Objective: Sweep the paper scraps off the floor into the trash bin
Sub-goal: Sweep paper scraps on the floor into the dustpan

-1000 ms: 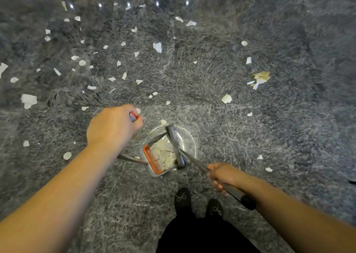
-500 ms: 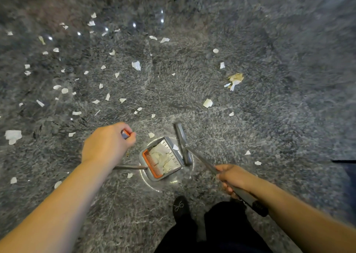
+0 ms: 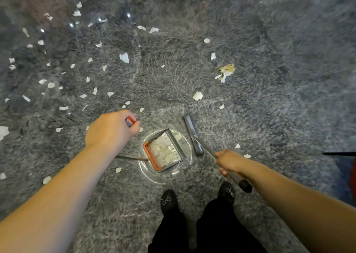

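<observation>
The left hand (image 3: 110, 132) reaches forward from the near left, its forearm running diagonally up toward the middle, knuckles up, fingers curled round the grey and orange top of the dustpan handle (image 3: 130, 122). The lower part of that handle shows as a thin grey rod lying nearly level below the wrist, running right to the dustpan (image 3: 163, 151).

The dustpan sits in the near middle, over a round clear trash bin (image 3: 185, 146) whose rim shows as a pale ring around it. Its long axis runs from near left to far right, with the orange comb edge on the left side. White paper scraps (image 3: 162, 150) are piled inside it.

The right hand (image 3: 228, 161) comes in from the near right, fingers wrapped round the broom handle (image 3: 234, 175), which slants from the black end cap at the near right up and left to the broom head (image 3: 192, 134). The head lies just right of the bin, long axis running near to far.

More scraps litter the grey marbled floor (image 3: 269, 117), thickest at the far left. Two black shoes (image 3: 169, 200) stand near the bottom.
</observation>
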A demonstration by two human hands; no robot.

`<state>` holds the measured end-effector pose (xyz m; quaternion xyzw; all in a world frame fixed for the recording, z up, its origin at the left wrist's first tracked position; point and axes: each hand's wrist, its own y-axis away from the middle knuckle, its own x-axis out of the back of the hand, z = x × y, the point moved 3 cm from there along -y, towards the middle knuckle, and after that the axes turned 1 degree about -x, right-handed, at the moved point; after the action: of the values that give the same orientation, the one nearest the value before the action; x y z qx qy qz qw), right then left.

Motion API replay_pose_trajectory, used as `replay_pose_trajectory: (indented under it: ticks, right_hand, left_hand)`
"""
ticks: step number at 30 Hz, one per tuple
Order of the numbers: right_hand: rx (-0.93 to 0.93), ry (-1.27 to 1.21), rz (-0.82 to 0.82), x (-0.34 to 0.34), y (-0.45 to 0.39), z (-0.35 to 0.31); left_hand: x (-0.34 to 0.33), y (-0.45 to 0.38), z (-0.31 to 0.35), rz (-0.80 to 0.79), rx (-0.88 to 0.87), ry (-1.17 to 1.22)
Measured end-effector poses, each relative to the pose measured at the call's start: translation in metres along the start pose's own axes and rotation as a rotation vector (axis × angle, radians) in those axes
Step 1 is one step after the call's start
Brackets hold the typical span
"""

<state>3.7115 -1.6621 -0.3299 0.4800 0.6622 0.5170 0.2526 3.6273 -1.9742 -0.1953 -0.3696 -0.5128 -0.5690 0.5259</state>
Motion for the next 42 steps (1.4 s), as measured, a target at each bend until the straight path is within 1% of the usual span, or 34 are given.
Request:
replay_pose_trajectory:
  ticks: [4,7,11,16,19,23,26,30,33,35,38,42]
  right_hand:
    - [-0.003,0.038,-0.068,-0.013,-0.010,-0.004]
    - [0.015,0.089,-0.149,-0.019,-0.005,-0.001]
    - [0.009,0.032,-0.172,-0.006,0.007,0.022]
    - [0.063,-0.031,-0.108,0.027,0.032,0.060]
    - [0.076,-0.061,-0.060,0.055,0.043,0.080]
    - [0.104,-0.094,-0.014,0.100,0.053,0.101]
    - [0.122,-0.138,-0.002,0.132,0.061,0.120]
    - [0.049,-0.245,0.090,0.172,0.068,0.162]
    - [-0.038,-0.425,0.113,0.191,0.066,0.192]
    - [-0.040,-0.440,0.153,0.204,0.065,0.210]
    - [-0.065,-0.461,0.207,0.221,0.061,0.231]
    - [-0.111,-0.456,0.214,0.233,0.051,0.248]
  left_hand:
    - [-0.003,0.000,0.007,0.008,0.005,0.005]
    - [-0.004,0.004,0.017,0.018,-0.004,-0.003]
    - [0.001,0.012,0.028,0.025,-0.007,-0.007]
    - [0.010,0.019,0.051,0.034,-0.026,-0.012]
    - [0.013,0.020,0.074,-0.016,-0.089,-0.008]
    - [0.008,0.014,0.127,-0.047,-0.190,-0.020]
    - [-0.004,0.007,0.178,-0.077,-0.318,-0.088]
    - [-0.030,0.004,0.253,-0.111,-0.485,-0.123]
    - [-0.049,0.004,0.290,-0.108,-0.540,-0.126]
    - [-0.065,0.007,0.313,-0.133,-0.585,-0.150]
    - [-0.080,0.005,0.336,-0.133,-0.618,-0.175]
    - [-0.081,-0.005,0.347,-0.114,-0.590,-0.182]
